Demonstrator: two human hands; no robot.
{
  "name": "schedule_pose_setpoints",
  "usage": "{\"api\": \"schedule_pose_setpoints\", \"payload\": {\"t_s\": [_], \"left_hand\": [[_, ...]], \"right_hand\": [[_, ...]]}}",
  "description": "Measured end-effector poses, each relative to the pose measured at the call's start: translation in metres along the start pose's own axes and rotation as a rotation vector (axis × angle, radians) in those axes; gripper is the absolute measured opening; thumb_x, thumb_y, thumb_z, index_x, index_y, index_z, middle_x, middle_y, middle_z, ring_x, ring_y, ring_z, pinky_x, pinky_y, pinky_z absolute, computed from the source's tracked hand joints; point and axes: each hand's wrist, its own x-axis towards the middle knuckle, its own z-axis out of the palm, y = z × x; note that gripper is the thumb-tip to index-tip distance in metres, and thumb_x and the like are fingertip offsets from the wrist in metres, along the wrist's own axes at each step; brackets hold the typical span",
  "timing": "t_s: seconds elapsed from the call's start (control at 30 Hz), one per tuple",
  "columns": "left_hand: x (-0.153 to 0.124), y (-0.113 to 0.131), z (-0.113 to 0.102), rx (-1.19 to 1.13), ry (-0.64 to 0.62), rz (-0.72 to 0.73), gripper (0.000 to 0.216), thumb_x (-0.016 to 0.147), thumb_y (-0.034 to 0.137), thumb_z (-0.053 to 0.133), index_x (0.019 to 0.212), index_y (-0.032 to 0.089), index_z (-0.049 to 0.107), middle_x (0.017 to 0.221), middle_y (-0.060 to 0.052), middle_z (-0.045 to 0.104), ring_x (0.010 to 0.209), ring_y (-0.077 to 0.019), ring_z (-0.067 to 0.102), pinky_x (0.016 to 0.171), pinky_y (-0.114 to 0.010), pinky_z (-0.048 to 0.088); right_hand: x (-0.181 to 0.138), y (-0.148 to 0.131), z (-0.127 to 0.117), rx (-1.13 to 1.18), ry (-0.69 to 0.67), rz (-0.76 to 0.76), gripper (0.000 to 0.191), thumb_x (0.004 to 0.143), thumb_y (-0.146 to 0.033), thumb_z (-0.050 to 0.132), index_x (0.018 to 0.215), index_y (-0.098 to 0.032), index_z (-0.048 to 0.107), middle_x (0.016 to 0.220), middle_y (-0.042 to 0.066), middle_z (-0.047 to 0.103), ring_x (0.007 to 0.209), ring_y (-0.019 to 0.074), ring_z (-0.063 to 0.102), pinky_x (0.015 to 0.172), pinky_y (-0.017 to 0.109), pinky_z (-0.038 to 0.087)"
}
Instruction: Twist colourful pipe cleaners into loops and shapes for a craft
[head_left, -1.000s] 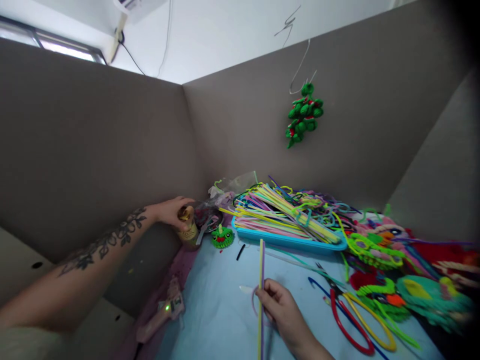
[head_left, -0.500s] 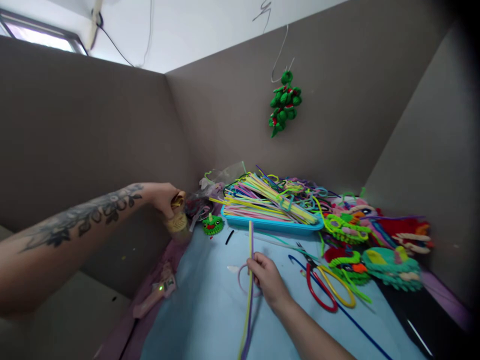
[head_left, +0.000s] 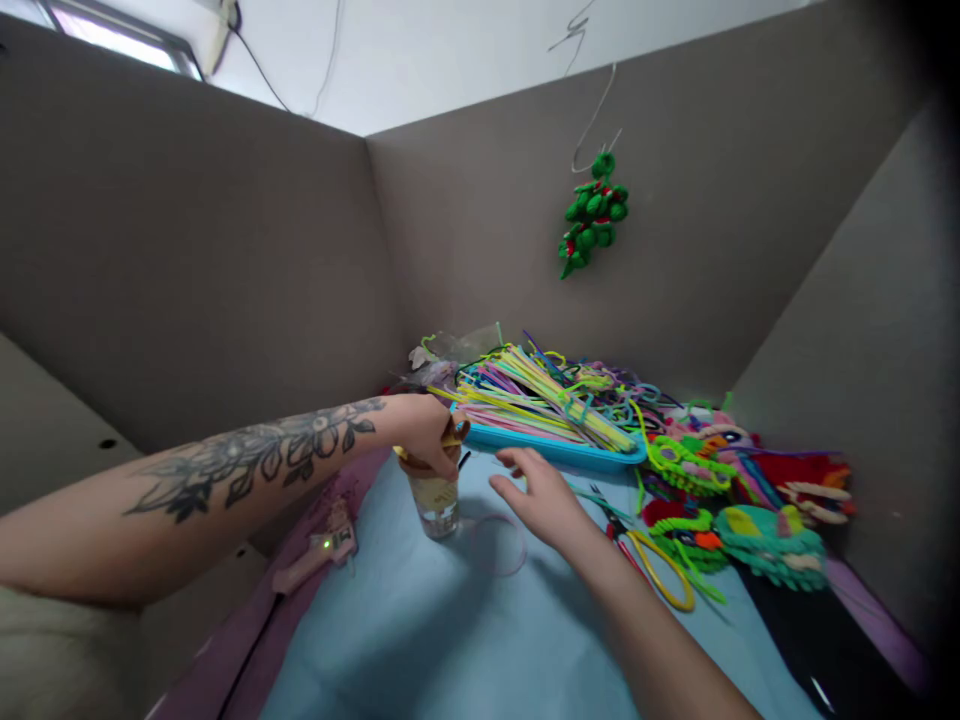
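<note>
My left hand point(head_left: 429, 436) is closed around the top of a clear cup point(head_left: 436, 515) with a tan sleeve and a brown handle. The cup is over the left part of the light blue cloth point(head_left: 450, 640). To its right, my right hand point(head_left: 541, 497) has its fingers apart and nothing visible in them. Between the hands, a thin pink loop point(head_left: 499, 546) lies on the cloth. Beyond my right wrist are pliers with red and yellow handles point(head_left: 660, 570), partly hidden by my forearm.
A blue tray point(head_left: 555, 447) heaped with colourful pipe cleaners point(head_left: 540, 395) stands at the back. Fuzzy pipe-cleaner pieces point(head_left: 772, 535) lie at the right. A pink glue gun point(head_left: 319, 560) with a lit green light rests at the left. A green ornament point(head_left: 592, 225) hangs on the grey partition point(head_left: 480, 230).
My left hand has brought the cup rightward from the cloth's left edge. My right hand has let go of the yellow and purple pipe cleaners and opened. The view has shifted slightly.
</note>
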Motion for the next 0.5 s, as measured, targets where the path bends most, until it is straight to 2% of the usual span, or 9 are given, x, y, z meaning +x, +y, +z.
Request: {"api": "schedule_pose_setpoints", "payload": {"t_s": [0.07,0.13,0.2,0.27,0.33,0.4,0.47,0.5], "left_hand": [[-0.011,0.001,0.003,-0.055,0.094,-0.047,0.072,0.050,0.069,0.060,0.098,0.016,0.062,0.083,-0.014,0.069,0.071,-0.0282,0.064,0.056,-0.031,0.044],[-0.027,-0.003,0.014,-0.160,0.190,-0.086,0.076,0.055,0.065,0.062,0.111,0.015,0.054,0.090,-0.016,0.068,0.078,-0.0299,0.065,0.059,-0.031,0.045],[-0.045,-0.008,0.036,-0.334,0.306,-0.074,0.073,0.062,0.062,0.061,0.117,0.017,0.048,0.100,-0.015,0.066,0.087,-0.0294,0.064,0.066,-0.032,0.047],[-0.058,-0.010,0.070,-0.532,0.446,-0.075,0.074,0.065,0.060,0.062,0.124,0.020,0.042,0.112,-0.014,0.062,0.098,-0.0291,0.061,0.075,-0.034,0.048],[-0.062,-0.003,0.109,-0.740,0.682,-0.025,0.077,0.068,0.053,0.064,0.131,0.021,0.032,0.129,-0.014,0.051,0.115,-0.0269,0.052,0.090,-0.036,0.045],[-0.058,0.009,0.141,-0.860,0.935,-0.062,0.072,0.071,0.044,0.065,0.131,0.022,0.030,0.131,-0.014,0.048,0.119,-0.0261,0.048,0.096,-0.039,0.042],[-0.050,0.022,0.161,-0.859,1.183,-0.160,0.059,0.078,0.033,0.060,0.129,0.023,0.032,0.128,-0.014,0.049,0.119,-0.0253,0.049,0.097,-0.043,0.042],[-0.046,0.027,0.167,-0.805,1.273,-0.162,0.052,0.079,0.028,0.058,0.126,0.024,0.036,0.126,-0.013,0.050,0.119,-0.0254,0.048,0.098,-0.044,0.040]], "right_hand": [[0.010,-0.026,0.006,0.155,0.041,-0.157,0.036,0.083,-0.027,0.050,0.118,-0.017,0.051,0.113,0.010,0.057,0.101,0.0201,0.054,0.082,0.031,0.043],[0.019,-0.045,0.013,0.197,0.133,-0.264,0.032,0.086,-0.025,0.045,0.116,-0.017,0.051,0.115,0.011,0.055,0.106,0.0213,0.051,0.086,0.034,0.042],[0.024,-0.059,0.015,0.130,0.248,-0.309,0.025,0.087,-0.025,0.043,0.107,-0.016,0.054,0.109,0.012,0.057,0.105,0.0234,0.050,0.088,0.038,0.040],[0.025,-0.071,0.014,-0.035,0.328,-0.323,0.021,0.087,-0.027,0.043,0.101,-0.016,0.056,0.103,0.013,0.057,0.102,0.0262,0.049,0.089,0.041,0.038],[0.027,-0.086,0.010,-0.245,0.306,-0.323,0.024,0.089,-0.033,0.043,0.099,-0.016,0.056,0.099,0.014,0.058,0.099,0.0287,0.050,0.086,0.041,0.038],[0.033,-0.104,0.009,-0.421,0.178,-0.303,0.033,0.089,-0.043,0.041,0.098,-0.015,0.057,0.091,0.015,0.061,0.090,0.0288,0.055,0.075,0.038,0.042],[0.042,-0.120,0.011,-0.559,0.110,-0.250,0.044,0.087,-0.051,0.040,0.094,-0.012,0.059,0.086,0.018,0.063,0.084,0.0296,0.059,0.068,0.036,0.043],[0.047,-0.125,0.013,-0.608,0.086,-0.226,0.047,0.087,-0.052,0.041,0.090,-0.011,0.062,0.083,0.019,0.065,0.082,0.0302,0.061,0.066,0.036,0.043]]}}
